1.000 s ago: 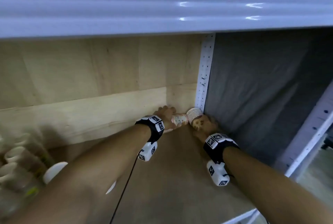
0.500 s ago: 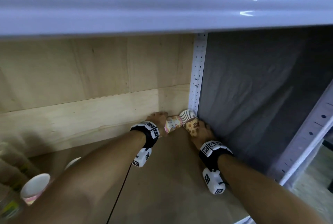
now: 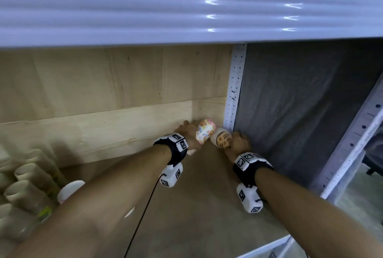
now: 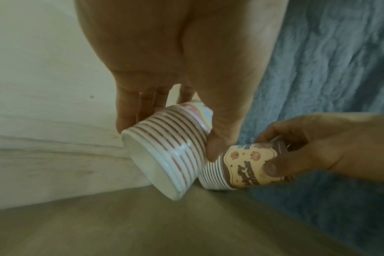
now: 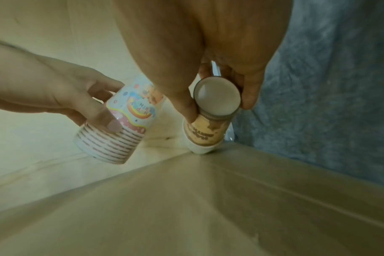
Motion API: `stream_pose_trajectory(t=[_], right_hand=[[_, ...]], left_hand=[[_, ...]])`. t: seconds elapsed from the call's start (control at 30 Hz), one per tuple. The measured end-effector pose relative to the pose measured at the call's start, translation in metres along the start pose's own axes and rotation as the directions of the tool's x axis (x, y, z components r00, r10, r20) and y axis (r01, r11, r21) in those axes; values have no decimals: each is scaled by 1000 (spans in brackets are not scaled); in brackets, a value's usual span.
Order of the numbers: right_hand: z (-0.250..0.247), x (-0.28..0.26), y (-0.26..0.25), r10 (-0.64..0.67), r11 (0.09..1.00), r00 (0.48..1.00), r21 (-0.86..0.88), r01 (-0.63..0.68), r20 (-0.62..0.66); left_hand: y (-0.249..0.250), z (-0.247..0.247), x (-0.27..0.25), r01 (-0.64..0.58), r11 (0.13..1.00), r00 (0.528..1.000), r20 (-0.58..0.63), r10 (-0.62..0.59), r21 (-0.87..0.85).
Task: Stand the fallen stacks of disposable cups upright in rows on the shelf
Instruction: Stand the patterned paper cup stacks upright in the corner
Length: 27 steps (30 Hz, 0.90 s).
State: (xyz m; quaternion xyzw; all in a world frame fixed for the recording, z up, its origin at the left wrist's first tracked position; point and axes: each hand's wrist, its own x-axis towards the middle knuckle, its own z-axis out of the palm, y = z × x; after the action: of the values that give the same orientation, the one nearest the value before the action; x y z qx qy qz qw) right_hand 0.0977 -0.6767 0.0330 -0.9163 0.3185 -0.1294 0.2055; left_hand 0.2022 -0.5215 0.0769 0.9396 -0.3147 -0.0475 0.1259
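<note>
Risk lies in the tilt: left hand [image 4: 164,72] grips a pastel rainbow-printed stack of paper cups [image 4: 171,147], rims down, off the brown shelf board [image 4: 143,225]; right hand [image 5: 208,52] grips a brown-and-cream printed cup stack [image 5: 208,128] just beside it, touching down; releasing either aslant could topple both

hands: 2, left hand [image 3: 187,131] + right hand [image 3: 238,143] | printed cup stacks in hand: 2, rainbow stack [image 3: 204,133] + brown stack [image 3: 221,138] | plain cup stacks [image 3: 29,191] far left on shelf [image 3: 196,206]: several, too blurry to count | wrist cameras: 2
</note>
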Motion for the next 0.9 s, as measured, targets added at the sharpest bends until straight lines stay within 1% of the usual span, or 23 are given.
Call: stream_pose_trajectory(t=[0.1, 0.17, 0.23, 0.27, 0.3, 0.37, 0.43, 0.53, 0.57, 0.7, 0.77, 0.9], right_hand=[[-12, -10, -12, 8, 1000, 1000, 21, -8, 29], [-21, -21, -26, 17, 998, 999, 52, -19, 42], [-28, -34, -37, 44, 993, 998, 107, -39, -42], [-31, -39, -43, 27, 995, 998, 96, -22, -52], [-34, -46, -48, 8, 998, 1000, 70, -6, -23], [-42, -62, -58, -79, 997, 996, -5, 79, 39], [-47, -72, -64, -124, 990, 990, -60, 128, 67], [-47, -80, -74, -153, 977, 982, -134, 168, 113], [-46, -83, -76, -159, 974, 980, -142, 175, 118], [-40, -85, -74, -190, 958, 956, -170, 231, 224], [-41, -89, -76, -196, 951, 947, -186, 247, 255], [-40, -91, -79, -195, 945, 944, -206, 254, 266]], left_hand=[[-1, -7, -19, 22, 989, 1000, -16, -25, -146], [-4, -9, -32, 34, 966, 999, -23, -41, -258], [-7, -10, -46, 32, 941, 998, -41, -48, -336], [-10, -10, -54, 29, 933, 998, -49, -51, -359], [-12, -8, -60, 28, 926, 997, -59, -54, -376], [-17, -4, -74, 32, 915, 995, -74, -67, -403], [-21, 2, -85, 41, 895, 993, -84, -87, -445], [-26, 12, -99, 58, 878, 992, -69, -103, -475], [-28, 15, -102, 62, 879, 993, -60, -102, -473], [-32, 28, -114, 81, 887, 993, -42, -113, -454], [-32, 33, -118, 92, 884, 992, -33, -121, -458], [-34, 40, -120, 105, 867, 992, -15, -129, -487]])
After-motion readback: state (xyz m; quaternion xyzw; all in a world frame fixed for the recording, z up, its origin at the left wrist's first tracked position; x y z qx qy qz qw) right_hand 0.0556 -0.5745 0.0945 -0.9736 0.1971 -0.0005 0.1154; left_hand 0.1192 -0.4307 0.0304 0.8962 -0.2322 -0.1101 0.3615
